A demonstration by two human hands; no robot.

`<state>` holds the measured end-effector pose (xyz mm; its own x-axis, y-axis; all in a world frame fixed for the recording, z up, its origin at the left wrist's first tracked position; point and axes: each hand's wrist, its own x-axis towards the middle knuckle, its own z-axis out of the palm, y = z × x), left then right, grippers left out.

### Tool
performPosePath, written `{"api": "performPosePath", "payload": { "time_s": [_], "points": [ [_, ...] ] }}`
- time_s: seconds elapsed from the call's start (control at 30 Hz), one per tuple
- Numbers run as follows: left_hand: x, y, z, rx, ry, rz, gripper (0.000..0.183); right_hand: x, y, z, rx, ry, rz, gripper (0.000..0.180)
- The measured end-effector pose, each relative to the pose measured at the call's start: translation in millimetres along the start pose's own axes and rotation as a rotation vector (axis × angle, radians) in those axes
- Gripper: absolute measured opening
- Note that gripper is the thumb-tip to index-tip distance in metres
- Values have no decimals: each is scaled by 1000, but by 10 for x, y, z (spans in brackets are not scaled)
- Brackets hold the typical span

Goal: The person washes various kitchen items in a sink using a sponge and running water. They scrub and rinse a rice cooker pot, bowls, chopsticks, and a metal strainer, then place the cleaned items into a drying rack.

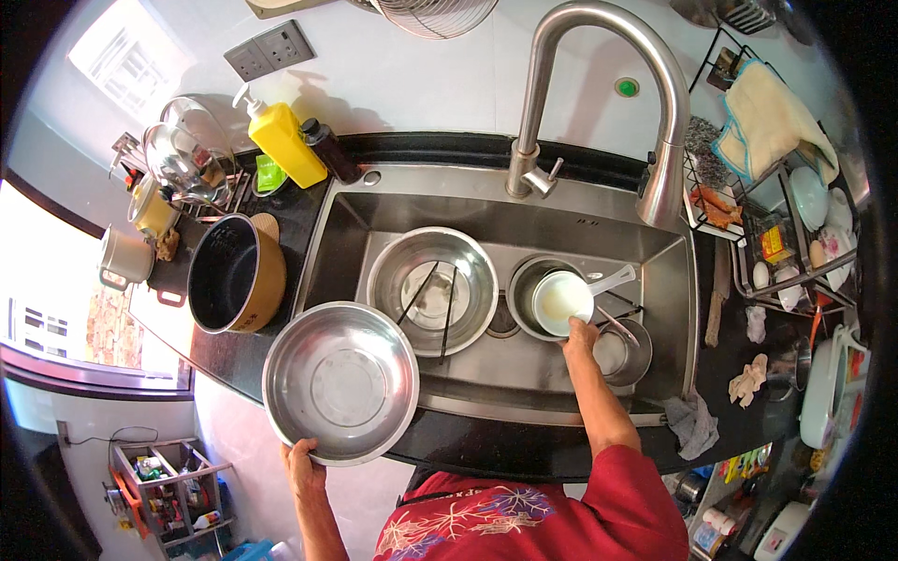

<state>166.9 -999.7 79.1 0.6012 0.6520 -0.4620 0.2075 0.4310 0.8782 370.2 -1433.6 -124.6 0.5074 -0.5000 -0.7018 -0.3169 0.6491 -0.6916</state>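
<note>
My left hand [303, 459] grips the near rim of an empty stainless steel basin [342, 384], held over the counter's front edge, left of the sink. My right hand [581, 335] is at a small white bowl [563, 304] inside a steel pot [523, 284] in the sink; its fingers are partly hidden, and whether they grip the bowl cannot be told. A pale handle [617, 279] sticks out beside the bowl. Left in the sink, a second steel basin [379, 266] holds two dark chopsticks [449, 301]. A smaller steel bowl [642, 365] with a utensil in it lies right of the pot.
The steel faucet [605, 17] arches over the sink [449, 407]. On the left counter stand a rice cooker's inner pot [270, 280], a yellow pump bottle [287, 144] and a dark bottle [330, 151]. On the right are a knife [717, 301], a grey cloth [693, 424] and a wire dish rack [793, 284].
</note>
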Motion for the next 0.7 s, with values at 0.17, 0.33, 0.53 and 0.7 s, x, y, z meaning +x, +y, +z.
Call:
{"api": "performPosePath", "payload": {
  "time_s": [0.17, 0.33, 0.53, 0.7],
  "points": [
    [-16, -38, -71, -11, 1, 16, 52, 553, 120, -77, 2, 159, -168, 40],
    [-24, -42, -38, -7, 69, -10, 39, 790, 32, -206, -181, 256, -313, 37],
    [-7, 17, 84, -51, 45, -42, 39, 893, -122, -335, -168, 266, -461, 35],
    [30, -16, -52, -58, 32, -51, 41, 678, -201, -146, -488, 340, -419, 42]
  ]
}}
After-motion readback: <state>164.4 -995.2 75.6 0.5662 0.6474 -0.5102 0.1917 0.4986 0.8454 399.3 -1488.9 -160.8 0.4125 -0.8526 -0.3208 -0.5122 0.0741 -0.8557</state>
